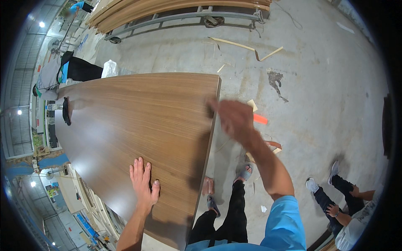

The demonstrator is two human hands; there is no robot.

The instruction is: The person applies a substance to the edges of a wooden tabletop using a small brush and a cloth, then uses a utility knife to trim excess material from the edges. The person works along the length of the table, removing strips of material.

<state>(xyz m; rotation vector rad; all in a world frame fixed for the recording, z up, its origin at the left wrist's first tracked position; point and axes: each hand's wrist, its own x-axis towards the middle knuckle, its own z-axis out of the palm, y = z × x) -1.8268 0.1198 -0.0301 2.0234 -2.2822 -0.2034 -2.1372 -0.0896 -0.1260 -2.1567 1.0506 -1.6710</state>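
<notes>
A large wood-grain brown panel [138,108] stretches from my body toward the far left. My left hand [143,182] lies flat on its face near the front, fingers stretched and holding nothing. At the panel's right edge is my right hand [235,117], its fingers curled in part and smeared by motion. Whether anything is in those fingers I cannot make out. An orange piece [260,119] shows just beyond the right wrist, apparently on the floor. At the far left end of the panel lie a black object [66,111] and a clear bottle [53,107].
Long brown boards [176,13] lie stacked on a metal cart [184,16] at the back. Pale broken strips [234,44] litter the concrete floor [335,100]. One person [50,77] stands at the far left; another person [356,217] is at the lower right.
</notes>
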